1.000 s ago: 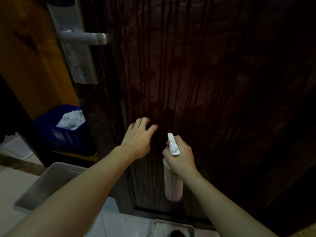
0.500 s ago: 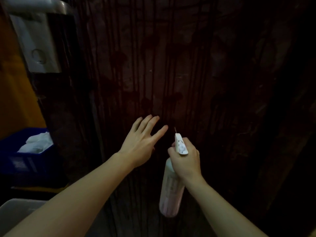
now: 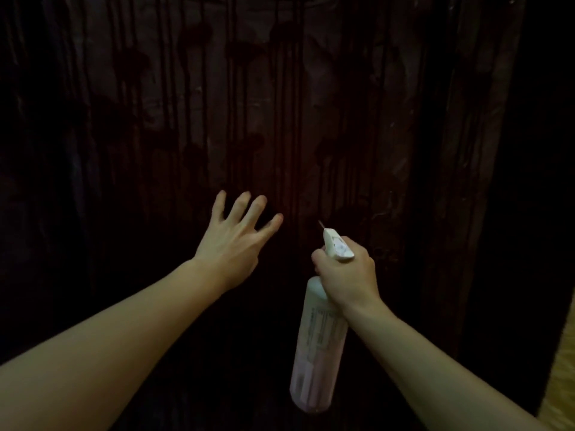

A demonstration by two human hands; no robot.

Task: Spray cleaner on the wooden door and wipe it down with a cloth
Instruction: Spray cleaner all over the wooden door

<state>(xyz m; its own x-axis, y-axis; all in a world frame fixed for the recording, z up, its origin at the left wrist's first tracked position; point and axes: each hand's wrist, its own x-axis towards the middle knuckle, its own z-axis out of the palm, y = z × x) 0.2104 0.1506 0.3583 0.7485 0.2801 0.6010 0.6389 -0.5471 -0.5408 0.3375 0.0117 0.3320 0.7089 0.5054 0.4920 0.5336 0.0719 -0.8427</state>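
Observation:
The dark wooden door (image 3: 280, 104) fills the view, its surface streaked with wet drip lines running down. My right hand (image 3: 348, 275) is closed around the neck of a pale pink spray bottle (image 3: 317, 349), whose white nozzle points at the door. The bottle's body hangs below my fist. My left hand (image 3: 233, 241) is raised just left of the bottle with its fingers spread, empty, close to the door's face; whether it touches the wood I cannot tell. No cloth is in view.
A darker raised door frame (image 3: 466, 181) runs down the right side. A strip of yellowish wall or floor (image 3: 560, 384) shows at the lower right corner. Lighting is very dim.
The view has swung right and up: the door handle plate, blue crate and grey tub have left the frame. My left hand's fingers have spread wider. The bottle stays gripped.

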